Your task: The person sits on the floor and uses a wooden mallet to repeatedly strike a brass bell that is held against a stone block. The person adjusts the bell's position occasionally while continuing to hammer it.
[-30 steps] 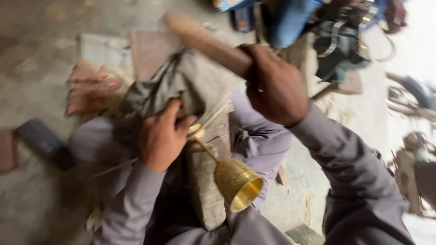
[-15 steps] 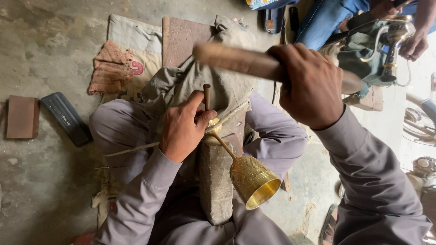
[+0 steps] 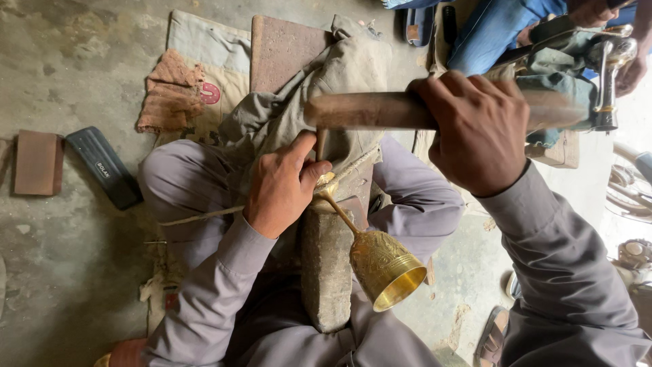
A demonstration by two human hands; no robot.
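Nearest the camera, the brass goblet lies tipped on its side over a stone block between the knees, its engraved gold bowl open toward the lower right, thin stem running up to the foot. The left hand is clenched there, pinning the foot and pinching a small upright punch with thumb and fingers. Just above, the right hand is wrapped tight round a thick wooden mallet, held level over the punch. Farther off on the floor lie a reddish cloth and a dark case.
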